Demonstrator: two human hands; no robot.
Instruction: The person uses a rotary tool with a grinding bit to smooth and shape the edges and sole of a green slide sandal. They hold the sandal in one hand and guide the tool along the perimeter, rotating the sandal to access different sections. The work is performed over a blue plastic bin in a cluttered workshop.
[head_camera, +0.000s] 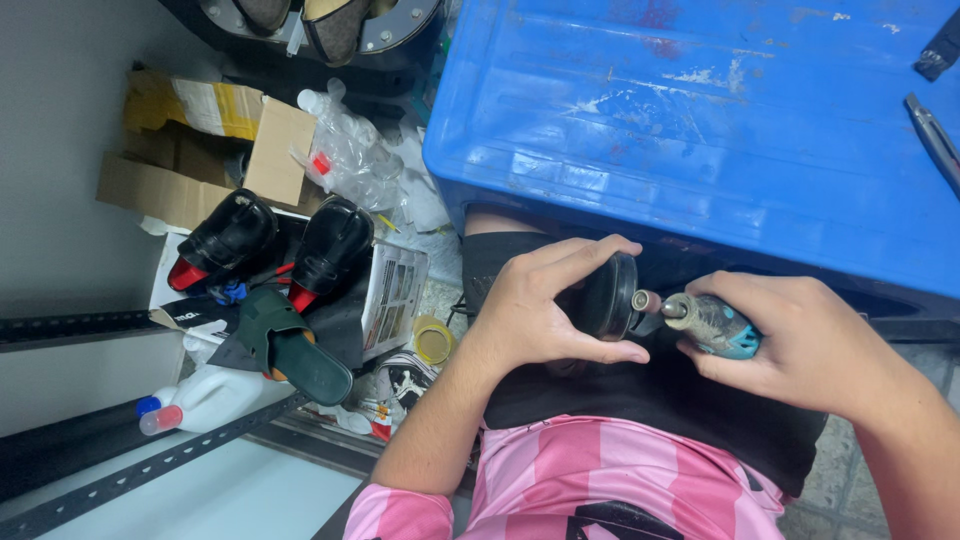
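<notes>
The left hand (535, 305) grips a round black disc (608, 297) by its rim, over the person's lap. The right hand (800, 335) is closed around a small teal rotary tool (712, 324), whose tip seems to touch the disc's centre. Just beyond lies a blue plastic lid (720, 120); black shoes (270, 245) sit on the floor to the left.

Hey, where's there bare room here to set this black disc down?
The blue bin lid is mostly bare, apart from a metal tool near its right edge. Left of the left hand, the floor is crowded: black shoes, green sandal, cardboard, bottles.
</notes>
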